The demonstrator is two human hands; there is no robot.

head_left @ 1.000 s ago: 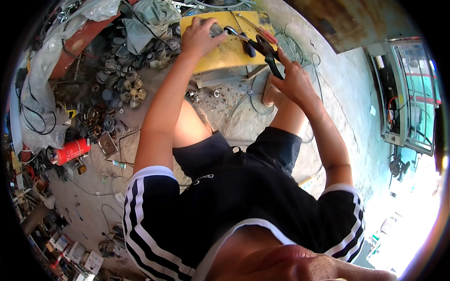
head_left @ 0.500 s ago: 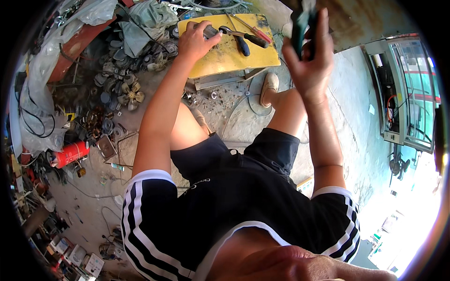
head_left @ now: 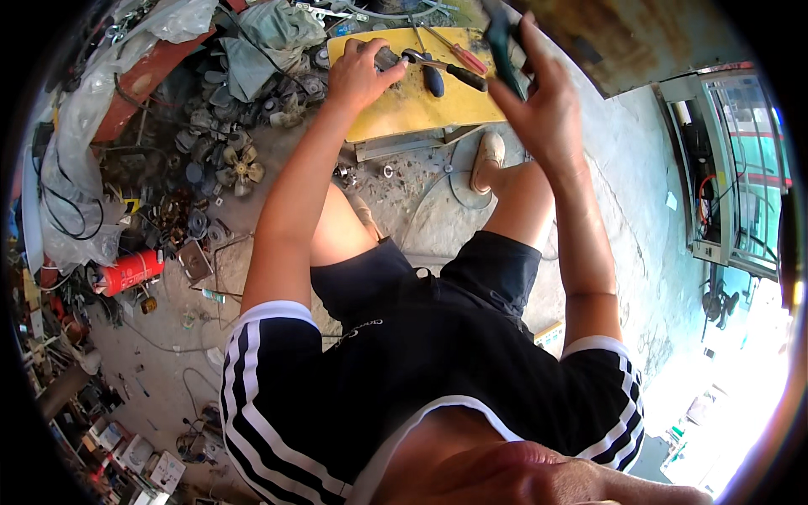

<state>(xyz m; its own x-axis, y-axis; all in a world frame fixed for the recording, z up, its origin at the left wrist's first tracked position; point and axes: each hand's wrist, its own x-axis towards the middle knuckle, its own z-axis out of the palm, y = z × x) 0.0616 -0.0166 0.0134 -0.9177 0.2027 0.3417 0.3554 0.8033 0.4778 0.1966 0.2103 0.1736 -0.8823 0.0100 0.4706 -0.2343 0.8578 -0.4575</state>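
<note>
My left hand [head_left: 357,76] is closed on a dark grey metal block [head_left: 386,58], keeping it on the yellow board [head_left: 383,118]. Its thumb lies close to the head of a ratchet wrench [head_left: 461,73] with a black grip. Raised over the board's right side, my right hand [head_left: 547,105] grips a dark green tool [head_left: 502,52]; motion blurs it, and its kind cannot be made out. Between the hands lie a screwdriver with a dark blue handle [head_left: 433,80] and another with a red handle [head_left: 469,59].
A rusty metal sheet [head_left: 648,38] juts in at the upper right, near my right hand. Scrap parts, including a small fan [head_left: 240,170], pile up left of the board. A red cylinder [head_left: 133,272] lies farther left. A glass-fronted cabinet [head_left: 732,168] stands at the right.
My right hand has swung left with the green tool, nearer the ratchet wrench and board. My left hand still holds the metal block in place. The whole view has shifted slightly.
</note>
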